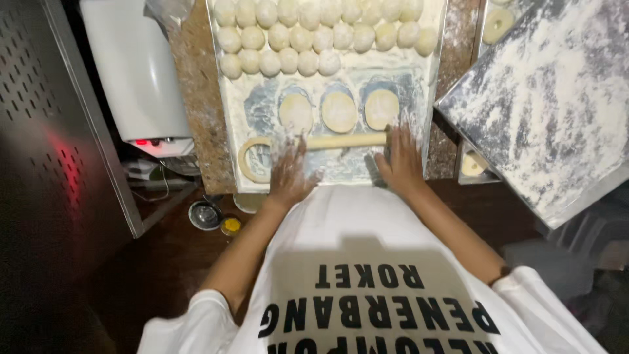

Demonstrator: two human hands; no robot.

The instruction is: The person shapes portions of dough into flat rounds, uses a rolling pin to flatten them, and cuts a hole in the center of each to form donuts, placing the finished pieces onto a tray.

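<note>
1. The top of the floured tray (230, 111) runs out of view, so the upper row of dough balls (308, 36) is cut off; whatever lies under the rolling pin is blurred by flour and motion.
2. The rolling pin (344, 141) lies flat at the tray's near end, its long axis left to right across the tray, its ends pointing at the tray's two long rims.
3. The left hand (289, 176) presses open and flat on the pin's left end, fingers spread, not closed around it.
4. The right hand (401, 160) lies the same way, palm down, on the pin's right end.
5. Just beyond the pin, three flattened dough discs (339, 111) sit in a row across the tray.
6. A ring cutter (249, 160) rests at the tray's near left corner, beside the left hand.
7. To the tray's right, a floured steel sheet (550, 111) sits tilted, partly covering another tray.
</note>
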